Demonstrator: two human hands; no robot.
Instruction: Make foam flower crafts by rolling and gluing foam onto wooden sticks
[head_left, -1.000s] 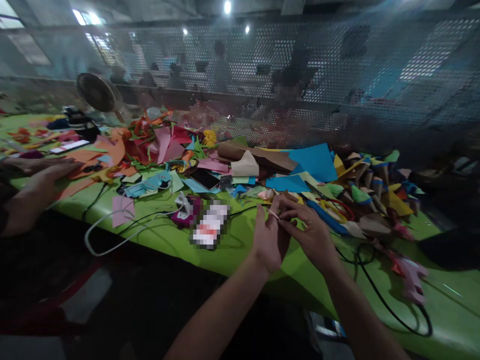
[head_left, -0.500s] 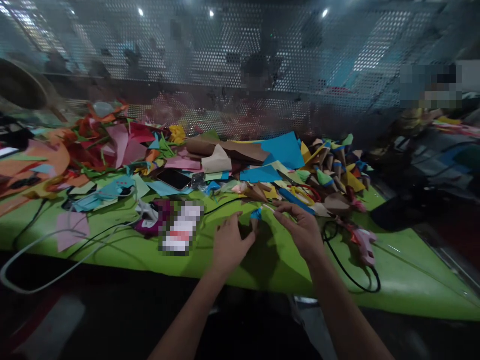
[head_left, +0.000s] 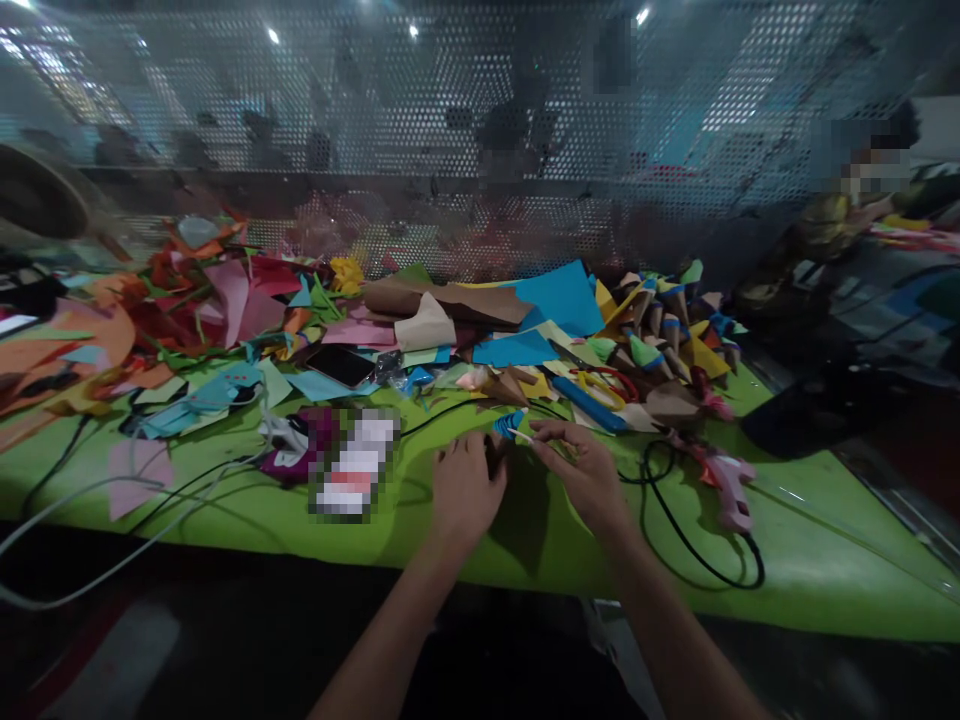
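Note:
My left hand is closed on a small brown paper piece with a blue, dark-striped tip, held low above the green table. The piece's lower part is hidden by my fingers. In my right hand, a thin white stick is pinched between thumb and fingertips, its end at or close to the striped blue paper; whether they touch I cannot tell. Just beyond my hands lies a long blue tool, beside yellow and red loops. To the right of my right hand rests a pink glue gun with a black cord.
A lit phone lies left of my hands, near a purple item and cables. A dark phone sits behind. Coloured paper scraps and several paper cones line the back, before a perforated metal panel. Another person is at far right.
My right hand has moved left and slightly down, bringing the white stick to the blue striped tip. The left hand's fingers have drawn in around the paper piece. The view has shifted slightly.

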